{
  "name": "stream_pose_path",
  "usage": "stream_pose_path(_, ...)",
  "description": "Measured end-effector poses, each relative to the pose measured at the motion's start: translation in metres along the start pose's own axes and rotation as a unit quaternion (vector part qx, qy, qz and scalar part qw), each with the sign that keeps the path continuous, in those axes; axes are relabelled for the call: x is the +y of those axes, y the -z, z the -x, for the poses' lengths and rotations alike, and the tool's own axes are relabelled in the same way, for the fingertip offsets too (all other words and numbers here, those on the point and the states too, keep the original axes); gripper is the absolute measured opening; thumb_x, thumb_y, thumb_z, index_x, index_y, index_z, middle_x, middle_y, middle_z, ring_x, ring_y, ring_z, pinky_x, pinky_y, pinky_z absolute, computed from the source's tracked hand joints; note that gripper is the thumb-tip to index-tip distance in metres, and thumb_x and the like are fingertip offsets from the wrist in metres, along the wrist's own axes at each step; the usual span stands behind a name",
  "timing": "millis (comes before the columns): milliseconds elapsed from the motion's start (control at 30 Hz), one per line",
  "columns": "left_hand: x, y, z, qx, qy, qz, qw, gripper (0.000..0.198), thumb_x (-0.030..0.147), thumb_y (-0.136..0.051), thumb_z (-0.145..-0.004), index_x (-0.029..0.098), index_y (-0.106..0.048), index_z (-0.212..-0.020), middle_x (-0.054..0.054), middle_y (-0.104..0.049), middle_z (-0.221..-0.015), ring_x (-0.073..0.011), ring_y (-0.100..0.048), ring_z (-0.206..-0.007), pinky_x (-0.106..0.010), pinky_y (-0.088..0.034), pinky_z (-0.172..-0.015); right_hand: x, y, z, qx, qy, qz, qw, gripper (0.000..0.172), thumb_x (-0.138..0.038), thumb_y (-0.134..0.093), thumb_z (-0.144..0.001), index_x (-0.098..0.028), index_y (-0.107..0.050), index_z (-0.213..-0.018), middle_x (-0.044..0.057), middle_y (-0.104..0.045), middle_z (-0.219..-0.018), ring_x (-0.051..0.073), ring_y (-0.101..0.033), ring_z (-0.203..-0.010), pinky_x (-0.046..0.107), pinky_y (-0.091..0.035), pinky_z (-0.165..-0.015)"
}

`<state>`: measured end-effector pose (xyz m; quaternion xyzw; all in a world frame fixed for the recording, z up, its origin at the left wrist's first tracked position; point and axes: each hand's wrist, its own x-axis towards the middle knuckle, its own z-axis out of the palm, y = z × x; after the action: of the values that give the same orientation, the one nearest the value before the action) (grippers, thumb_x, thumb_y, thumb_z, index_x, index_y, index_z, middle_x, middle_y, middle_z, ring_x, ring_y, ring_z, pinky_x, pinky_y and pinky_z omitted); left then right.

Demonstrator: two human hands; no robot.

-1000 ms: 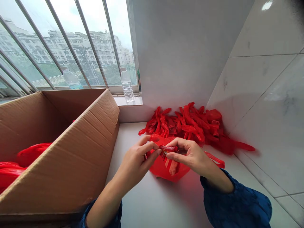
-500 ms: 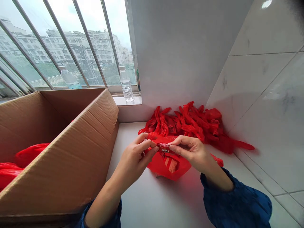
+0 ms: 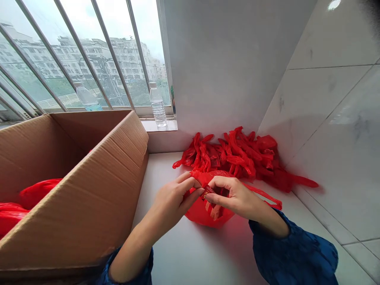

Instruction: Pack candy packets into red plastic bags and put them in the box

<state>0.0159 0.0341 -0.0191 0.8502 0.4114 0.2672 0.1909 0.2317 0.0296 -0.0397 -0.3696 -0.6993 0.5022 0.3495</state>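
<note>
While the open red bag (image 3: 204,219) sits on the white surface (image 3: 172,253), a small red packet (image 3: 208,190) is held over its mouth between both hands; left hand (image 3: 174,196) is at the bag's left, grip narrow, thumb and forefinger pinching the packet's left edge; right hand (image 3: 237,198) is at the bag's right, grip also narrow, forefinger above the packet, thumb below; packet print too small to read; pale reddish pieces (image 3: 216,213) show inside the bag, just below the packet, kind unclear; bag handle (image 3: 268,198) runs out to the bag's right, behind the right wrist; heap of red plastic bags (image 3: 237,154) lies just behind the bag; cardboard box (image 3: 89,198), top open, stands left of the bag, more red plastic (image 3: 41,192) inside; clear bottle (image 3: 158,109) upright on the sill (image 3: 171,126), behind and left of the bag; second bottle (image 3: 87,98) farther left of it, base hidden by the box; tiled wall (image 3: 335,103) to the bag's right.
</note>
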Motion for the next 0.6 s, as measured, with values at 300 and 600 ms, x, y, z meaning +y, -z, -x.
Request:
stream_pose_path(300,0.005,-0.002,-0.002,0.007,0.049,0.051,0.997,0.037,0.051,-0.053,-0.097,0.019,-0.058,-0.081,0.002,-0.06,-0.072,-0.0113,-0.049,-0.061,-0.023,-0.036,-0.056,0.004,-0.011,-0.014,0.173,0.056,-0.169,0.969,0.028,-0.047,-0.073,-0.085,-0.023,-0.059,-0.083,0.001,-0.07,-0.089,0.016,-0.067,-0.085,0.031,-0.056,-0.082)
stream_pose_path(600,-0.002,-0.003,-0.001,0.06,0.041,0.117,0.991,0.029,0.041,-0.053,-0.099,0.018,-0.059,-0.084,0.003,-0.055,-0.066,-0.0097,-0.049,-0.056,-0.022,-0.037,-0.052,0.002,-0.009,-0.013,0.188,0.052,-0.098,0.976,0.032,-0.052,-0.068,-0.087,-0.022,-0.061,-0.076,-0.002,-0.059,-0.069,0.014,-0.058,-0.066,0.028,-0.051,-0.066)
